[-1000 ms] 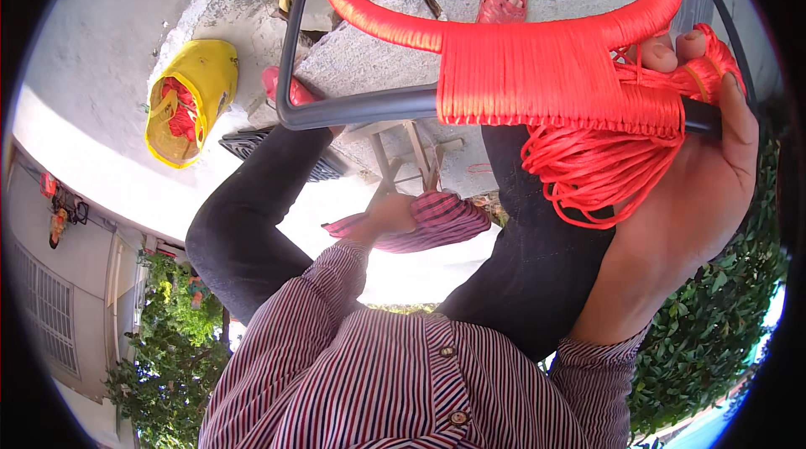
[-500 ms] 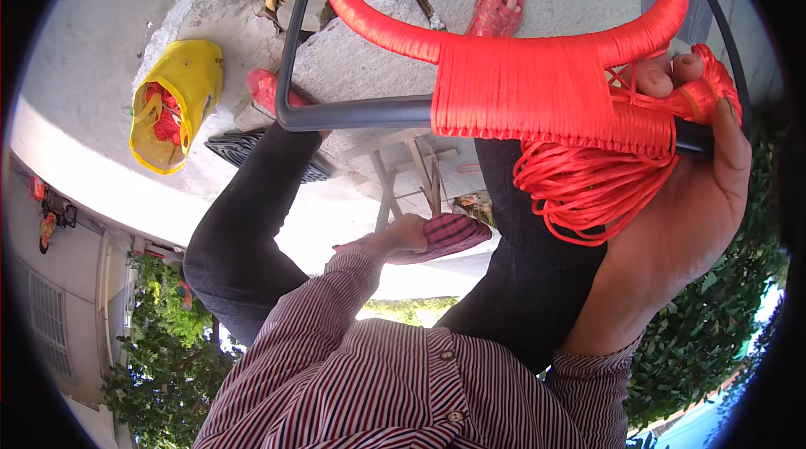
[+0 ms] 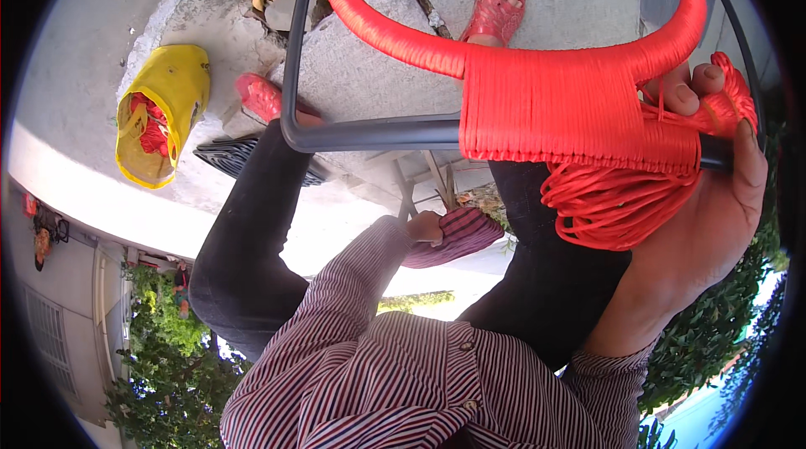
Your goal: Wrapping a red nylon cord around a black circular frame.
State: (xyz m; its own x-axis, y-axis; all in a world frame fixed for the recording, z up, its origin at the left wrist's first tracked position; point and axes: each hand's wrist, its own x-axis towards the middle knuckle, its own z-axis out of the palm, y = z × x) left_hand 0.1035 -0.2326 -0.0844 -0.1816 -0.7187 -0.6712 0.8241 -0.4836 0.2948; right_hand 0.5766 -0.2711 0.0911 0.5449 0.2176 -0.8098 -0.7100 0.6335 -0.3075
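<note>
A black tubular frame [image 3: 378,133] extends across the upper view, with red cord wrapped tightly over part of it. The cord forms a flat woven panel [image 3: 550,105] and a curved wrapped band [image 3: 395,31]. My right hand [image 3: 739,172] closes around the frame's right end, its fingertips on a bunched twist of red cord. Below the panel hangs a loose hank of red cord [image 3: 617,210]. My left hand [image 3: 426,227] is low between my knees, against a dark striped cushion [image 3: 460,237]; its fingers are mostly hidden.
A yellow bag [image 3: 178,84] with red cord inside lies on the concrete at left. Beside my left leg is a dark slatted piece [image 3: 231,157]. Wooden legs [image 3: 432,180] stand between my knees. My feet wear red sandals [image 3: 497,10]. Leafy bushes [image 3: 701,340] grow at right.
The frame, the cord and my right hand have shifted slightly right and down in view. My left hand has moved a little right and up along the striped cushion.
</note>
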